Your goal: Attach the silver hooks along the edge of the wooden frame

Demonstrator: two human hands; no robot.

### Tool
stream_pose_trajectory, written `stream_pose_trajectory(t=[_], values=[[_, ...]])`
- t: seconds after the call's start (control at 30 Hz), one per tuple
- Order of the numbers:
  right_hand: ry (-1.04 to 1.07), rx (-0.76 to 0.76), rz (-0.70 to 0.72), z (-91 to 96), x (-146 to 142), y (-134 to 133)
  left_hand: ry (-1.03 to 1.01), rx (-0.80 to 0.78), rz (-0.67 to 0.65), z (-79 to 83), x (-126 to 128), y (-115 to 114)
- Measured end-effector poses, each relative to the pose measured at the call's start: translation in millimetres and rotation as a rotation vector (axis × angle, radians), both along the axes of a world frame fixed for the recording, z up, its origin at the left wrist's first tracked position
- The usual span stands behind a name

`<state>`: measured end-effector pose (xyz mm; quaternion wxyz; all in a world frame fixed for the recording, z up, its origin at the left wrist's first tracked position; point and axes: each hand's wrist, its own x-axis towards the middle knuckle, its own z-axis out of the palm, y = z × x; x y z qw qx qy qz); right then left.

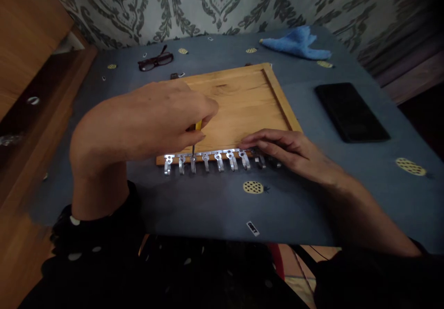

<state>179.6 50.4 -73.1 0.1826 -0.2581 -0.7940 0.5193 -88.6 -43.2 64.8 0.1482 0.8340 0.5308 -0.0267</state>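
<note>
My left hand (173,114) is closed around the yellow handle of a screwdriver (198,125). Its thin metal shaft points down, the tip at the metal hook rail (218,155). This shiny strip with several hooks runs along the near edge of a shallow wooden panel (239,101) with a raised rim. My right hand (291,151) rests with fingers stretched over the right end of the rail and the panel's edge, covering some of the hooks. Whether the screwdriver tip sits in a screw is too small to tell.
Behind the panel lie eyeglasses (156,61) at the left and a blue cloth (298,44) at the right. A black phone (351,112) lies right of the panel. Wooden furniture (38,59) borders the left side. The table (208,207) has a blue-grey pineapple-print cover; its front edge is near my lap.
</note>
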Motion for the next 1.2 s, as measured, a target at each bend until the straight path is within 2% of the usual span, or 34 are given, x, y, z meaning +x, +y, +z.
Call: stream_pose_trajectory(t=[0.37,0.53,0.67,0.9,0.97,1.07,1.2], values=[[-0.008,0.032,0.010,-0.7,0.6,1.0,0.106,0.008,-0.035,7.1,4.4,-2.7],[0.007,0.014,-0.016,0.1,0.1,-0.5,0.117,0.119,0.066,10.6,-4.3,-5.0],[0.007,0.015,-0.040,-0.5,1.6,-1.2,0.157,0.100,0.118,9.5,-6.4,-4.5],[0.030,-0.027,-0.150,2.7,-3.4,-3.3,0.013,0.026,0.034,9.9,-23.2,-17.3],[0.037,0.020,-0.096,11.4,-14.3,-7.0,-0.009,0.028,0.014,10.6,-27.8,-21.7],[0.004,0.122,0.065,27.7,-38.7,-16.3,-0.014,0.016,0.018,11.3,-29.5,-25.8],[-0.032,0.126,0.182,35.7,-73.7,-30.2,0.000,-0.004,0.042,11.9,-26.6,-28.1]])
